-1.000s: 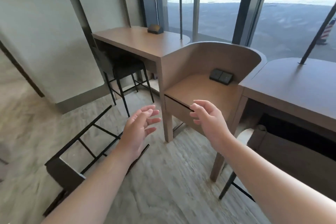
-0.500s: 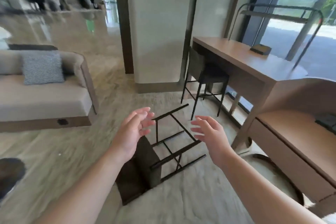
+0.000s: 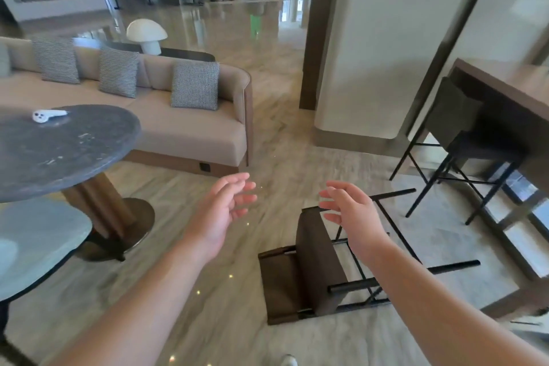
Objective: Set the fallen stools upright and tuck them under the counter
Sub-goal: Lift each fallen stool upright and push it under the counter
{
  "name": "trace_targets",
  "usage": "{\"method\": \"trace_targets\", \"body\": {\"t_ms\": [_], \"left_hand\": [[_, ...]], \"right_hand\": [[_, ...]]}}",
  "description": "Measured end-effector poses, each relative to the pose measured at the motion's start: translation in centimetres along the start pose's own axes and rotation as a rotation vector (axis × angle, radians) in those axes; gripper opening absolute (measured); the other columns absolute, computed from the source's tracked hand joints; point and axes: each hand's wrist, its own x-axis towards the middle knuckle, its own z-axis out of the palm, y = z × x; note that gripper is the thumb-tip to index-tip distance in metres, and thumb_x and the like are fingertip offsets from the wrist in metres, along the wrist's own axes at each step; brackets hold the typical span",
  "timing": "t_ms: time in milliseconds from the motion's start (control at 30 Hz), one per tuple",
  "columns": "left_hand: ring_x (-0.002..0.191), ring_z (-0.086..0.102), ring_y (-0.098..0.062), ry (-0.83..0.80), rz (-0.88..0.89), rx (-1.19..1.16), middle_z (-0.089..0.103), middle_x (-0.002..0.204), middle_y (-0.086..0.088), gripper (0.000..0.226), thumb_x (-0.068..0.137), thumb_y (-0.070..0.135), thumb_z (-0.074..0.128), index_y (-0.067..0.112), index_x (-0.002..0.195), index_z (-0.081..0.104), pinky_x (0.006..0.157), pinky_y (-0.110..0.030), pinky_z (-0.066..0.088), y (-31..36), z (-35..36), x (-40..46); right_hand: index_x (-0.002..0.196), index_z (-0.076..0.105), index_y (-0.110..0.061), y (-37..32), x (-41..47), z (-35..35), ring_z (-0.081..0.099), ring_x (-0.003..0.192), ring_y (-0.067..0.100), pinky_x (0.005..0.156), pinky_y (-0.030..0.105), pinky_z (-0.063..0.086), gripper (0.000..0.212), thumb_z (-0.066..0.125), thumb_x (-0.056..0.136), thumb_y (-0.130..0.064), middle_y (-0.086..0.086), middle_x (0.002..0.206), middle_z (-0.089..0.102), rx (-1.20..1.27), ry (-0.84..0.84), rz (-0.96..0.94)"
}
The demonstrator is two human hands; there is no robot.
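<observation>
A dark brown stool (image 3: 315, 270) with black metal legs lies on its side on the marble floor, legs pointing right toward the counter. My right hand (image 3: 350, 217) hovers above its seat with fingers spread and holds nothing. My left hand (image 3: 222, 211) floats to the left of the stool, fingers relaxed, also empty. A second stool (image 3: 463, 140) stands upright, tucked partly under the wooden counter (image 3: 511, 83) at the right edge.
A round dark table (image 3: 59, 151) with a white controller (image 3: 47, 115) stands at the left, above a pale lower table (image 3: 35, 241). A beige sofa (image 3: 193, 134) with checked cushions is behind. A wall pillar (image 3: 371, 53) rises beyond the stools.
The view has swung left, away from the counter and window, toward the lobby. The fallen stool now lies beneath my right hand. Both hands stay raised and empty.
</observation>
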Motion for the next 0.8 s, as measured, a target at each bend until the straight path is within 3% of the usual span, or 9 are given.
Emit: {"method": "trace_targets", "body": {"t_ms": [300, 500, 633, 800], "left_hand": [[0.091, 0.070, -0.014, 0.017, -0.060, 0.090, 0.074, 0.107, 0.000, 0.039, 0.079, 0.034, 0.059, 0.021, 0.115, 0.066, 0.073, -0.031, 0.047, 0.4, -0.1, 13.9], [0.090, 0.071, -0.013, -0.085, -0.072, 0.185, 0.075, 0.106, 0.000, 0.040, 0.080, 0.035, 0.058, 0.020, 0.116, 0.066, 0.074, -0.031, 0.047, 2.3, 3.7, 25.3], [0.091, 0.071, -0.014, -0.148, -0.086, 0.184, 0.075, 0.106, 0.000, 0.039, 0.079, 0.037, 0.058, 0.022, 0.114, 0.066, 0.073, -0.030, 0.047, 2.4, 5.8, 30.8], [0.090, 0.071, -0.013, -0.229, -0.101, 0.196, 0.075, 0.106, 0.000, 0.037, 0.082, 0.036, 0.057, 0.020, 0.114, 0.066, 0.073, -0.030, 0.047, 2.2, 8.1, 36.2]], "right_hand": [[0.106, 0.069, -0.026, 2.7, 14.2, 5.6, 0.070, 0.091, 0.014, 0.077, 0.031, 0.054, 0.018, 0.058, 0.092, -0.028, -0.005, 0.096, 0.074, 0.175, -0.055, 0.093], [0.104, 0.070, -0.027, 0.2, 23.5, 5.7, 0.070, 0.092, 0.017, 0.081, 0.035, 0.056, 0.030, 0.059, 0.077, -0.037, -0.002, 0.098, 0.074, 0.237, -0.014, 0.089], [0.100, 0.071, -0.026, -1.1, 28.0, 5.3, 0.070, 0.093, 0.020, 0.083, 0.036, 0.056, 0.022, 0.058, 0.083, -0.028, 0.002, 0.101, 0.074, 0.253, 0.024, 0.075], [0.101, 0.071, -0.028, -1.4, 31.7, 4.6, 0.071, 0.090, 0.016, 0.078, 0.033, 0.054, 0.023, 0.059, 0.083, -0.032, -0.003, 0.097, 0.075, 0.252, 0.089, 0.080]]}}
